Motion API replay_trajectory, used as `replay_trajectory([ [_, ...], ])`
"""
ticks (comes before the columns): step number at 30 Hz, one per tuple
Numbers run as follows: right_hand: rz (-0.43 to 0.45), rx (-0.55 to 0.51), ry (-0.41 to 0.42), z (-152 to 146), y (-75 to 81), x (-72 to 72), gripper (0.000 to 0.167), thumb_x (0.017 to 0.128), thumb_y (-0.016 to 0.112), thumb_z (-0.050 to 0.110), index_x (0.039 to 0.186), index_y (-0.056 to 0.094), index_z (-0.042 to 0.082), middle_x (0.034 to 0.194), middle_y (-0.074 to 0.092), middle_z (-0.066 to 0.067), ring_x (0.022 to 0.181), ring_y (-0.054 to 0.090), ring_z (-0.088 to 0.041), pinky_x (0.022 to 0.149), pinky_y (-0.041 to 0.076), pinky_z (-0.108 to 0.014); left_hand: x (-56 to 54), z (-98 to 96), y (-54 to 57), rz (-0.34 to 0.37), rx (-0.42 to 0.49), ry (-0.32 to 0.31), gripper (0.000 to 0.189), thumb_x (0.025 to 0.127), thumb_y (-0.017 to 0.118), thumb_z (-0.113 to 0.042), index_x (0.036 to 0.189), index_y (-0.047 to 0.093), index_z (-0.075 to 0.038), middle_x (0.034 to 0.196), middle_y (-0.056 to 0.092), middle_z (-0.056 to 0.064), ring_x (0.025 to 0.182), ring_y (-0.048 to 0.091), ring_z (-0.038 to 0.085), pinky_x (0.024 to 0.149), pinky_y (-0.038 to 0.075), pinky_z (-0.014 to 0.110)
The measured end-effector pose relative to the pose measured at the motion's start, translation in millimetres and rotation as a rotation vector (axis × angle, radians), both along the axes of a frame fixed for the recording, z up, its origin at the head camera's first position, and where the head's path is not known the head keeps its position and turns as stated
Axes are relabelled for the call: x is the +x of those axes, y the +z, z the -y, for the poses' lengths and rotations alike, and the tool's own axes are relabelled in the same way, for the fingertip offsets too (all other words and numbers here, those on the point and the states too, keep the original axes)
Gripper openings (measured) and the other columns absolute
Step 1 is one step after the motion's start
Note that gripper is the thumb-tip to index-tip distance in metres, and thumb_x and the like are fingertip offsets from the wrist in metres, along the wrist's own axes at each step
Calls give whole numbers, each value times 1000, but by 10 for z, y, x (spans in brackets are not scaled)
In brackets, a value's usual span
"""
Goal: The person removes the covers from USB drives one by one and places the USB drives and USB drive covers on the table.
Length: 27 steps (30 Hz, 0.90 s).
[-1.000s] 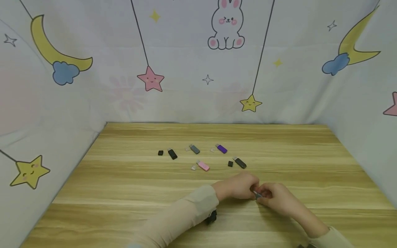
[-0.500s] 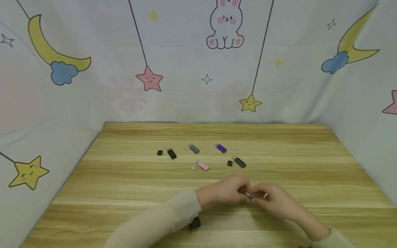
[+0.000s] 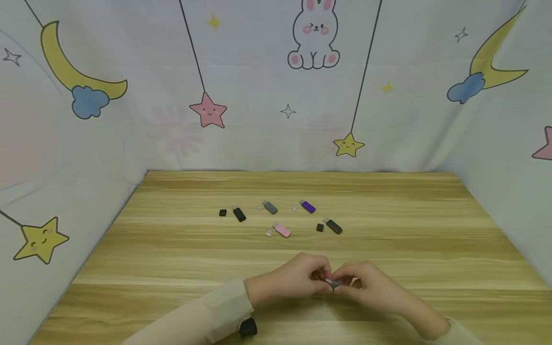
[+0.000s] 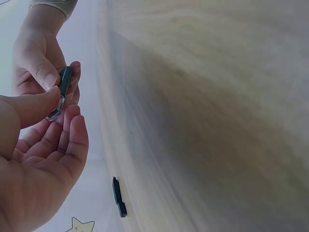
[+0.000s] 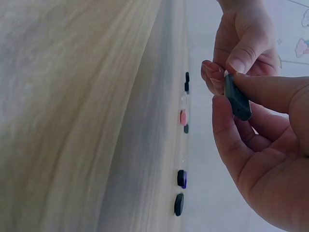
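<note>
Both hands meet over the near part of the table around one dark grey-green USB stick [image 3: 333, 283]. The right hand [image 3: 371, 290] pinches the stick's body between thumb and fingers, seen close in the right wrist view. From the other end, the left hand [image 3: 297, 279] holds the clear cap [image 4: 54, 115] between thumb and fingertips. In the left wrist view the cap sits around the stick's connector end, partly covered by the thumb. Beyond the hands lie a pink USB stick [image 3: 282, 230] and a black one [image 3: 333, 226].
Farther back on the wooden table [image 3: 172, 268] are a second black USB stick [image 3: 239, 214], a grey one [image 3: 270, 207] and a purple one [image 3: 308, 206]. Loose caps lie beside them, such as a black cap [image 3: 223, 212] and a clear cap [image 3: 269, 234]. Printed cloth [image 3: 258, 143] surrounds the table.
Both hands have moved left and nearer to the body with the USB stick between them. The left forearm has drawn left. The sticks on the table stay where they were.
</note>
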State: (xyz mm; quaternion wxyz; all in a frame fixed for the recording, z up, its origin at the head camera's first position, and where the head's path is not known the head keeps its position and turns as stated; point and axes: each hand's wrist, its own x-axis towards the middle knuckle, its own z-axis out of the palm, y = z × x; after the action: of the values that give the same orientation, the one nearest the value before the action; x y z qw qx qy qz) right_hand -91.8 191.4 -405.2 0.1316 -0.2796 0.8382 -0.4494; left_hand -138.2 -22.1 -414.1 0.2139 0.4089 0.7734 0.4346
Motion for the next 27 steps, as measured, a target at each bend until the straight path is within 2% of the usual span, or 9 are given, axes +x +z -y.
replay_trajectory([
  [4, -17, -13, 38, 70, -23, 1, 15, 91, 66, 13, 104, 70, 6, 92, 66, 6, 85, 57, -1, 68, 53, -24, 42, 88, 4, 37, 5, 21, 12, 85, 71, -2, 87, 61, -7, 81, 68, -2, 72, 55, -5, 68, 49, 15],
  [10, -66, -34, 113, 167, -86, -11, 15, 92, 65, 13, 106, 70, 10, 94, 64, 10, 87, 56, 0, 71, 53, -24, 106, 220, 22, 59, -2, 13, 13, 85, 71, -2, 85, 59, -7, 81, 68, -1, 71, 54, -4, 67, 48, 15],
  [15, -92, -69, 185, 235, -112, -20, 16, 94, 62, 17, 106, 71, 12, 92, 63, 6, 85, 54, 0, 74, 52, -24, 152, 322, 18, 100, 7, 1, 13, 85, 71, -1, 83, 59, -8, 77, 66, -4, 68, 53, -3, 64, 47, 15],
  [20, -109, -97, 248, 283, -124, -23, 16, 94, 62, 14, 107, 70, 9, 87, 60, 3, 82, 51, 2, 73, 53, -24, 178, 391, -3, 101, 32, -11, 13, 85, 71, -1, 82, 60, -7, 76, 64, -7, 67, 52, -5, 63, 47, 14],
  [27, -163, -107, 317, 343, -155, -42, 15, 94, 62, 9, 106, 69, 6, 81, 54, 1, 80, 48, 5, 71, 53, -23, 198, 462, -38, 133, 62, -28, 11, 85, 70, -1, 83, 60, -4, 79, 66, -2, 68, 52, -5, 63, 47, 14],
])
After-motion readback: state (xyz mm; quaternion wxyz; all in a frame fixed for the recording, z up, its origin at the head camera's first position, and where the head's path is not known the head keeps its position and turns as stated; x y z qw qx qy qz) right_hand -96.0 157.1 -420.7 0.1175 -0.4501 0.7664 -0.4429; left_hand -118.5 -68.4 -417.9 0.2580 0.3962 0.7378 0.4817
